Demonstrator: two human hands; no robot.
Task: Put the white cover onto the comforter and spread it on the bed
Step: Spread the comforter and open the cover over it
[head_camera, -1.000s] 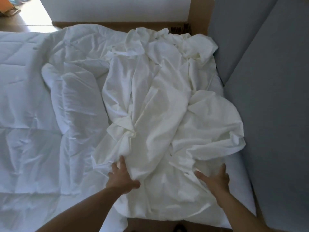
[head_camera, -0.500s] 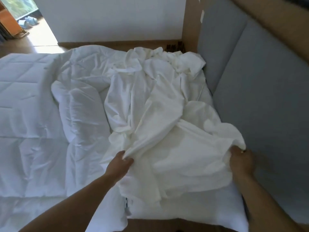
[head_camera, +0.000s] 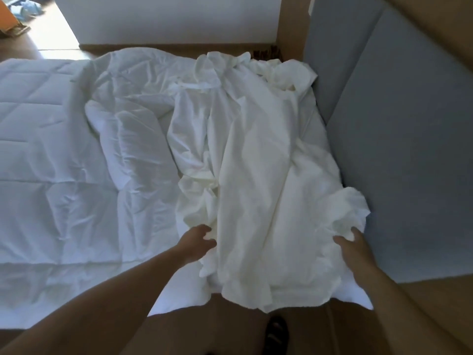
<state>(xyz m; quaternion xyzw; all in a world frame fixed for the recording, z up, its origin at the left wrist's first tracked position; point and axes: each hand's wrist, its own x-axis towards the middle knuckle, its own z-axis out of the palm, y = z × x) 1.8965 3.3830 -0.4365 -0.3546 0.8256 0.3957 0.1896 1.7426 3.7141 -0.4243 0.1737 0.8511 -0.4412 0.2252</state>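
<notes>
The white cover (head_camera: 258, 160) lies crumpled along the right side of the bed, its near edge hanging over the bed's foot. The quilted white comforter (head_camera: 64, 139) is bunched to its left and spreads across the rest of the bed. My left hand (head_camera: 197, 239) grips the cover's near left fold with curled fingers. My right hand (head_camera: 352, 245) pinches the ruffled near right edge of the cover beside the headboard.
A grey padded headboard (head_camera: 399, 129) with a wooden frame (head_camera: 291, 24) runs along the right. A white wall (head_camera: 166, 19) stands beyond the bed, with sunlit wooden floor (head_camera: 51, 32) at the far left. A sandalled foot (head_camera: 275, 334) shows on the floor below.
Both hands went from resting flat on the cover to gripping its near edge. The cover has been pulled toward me and stretched lengthwise, now hanging over the bed's near edge.
</notes>
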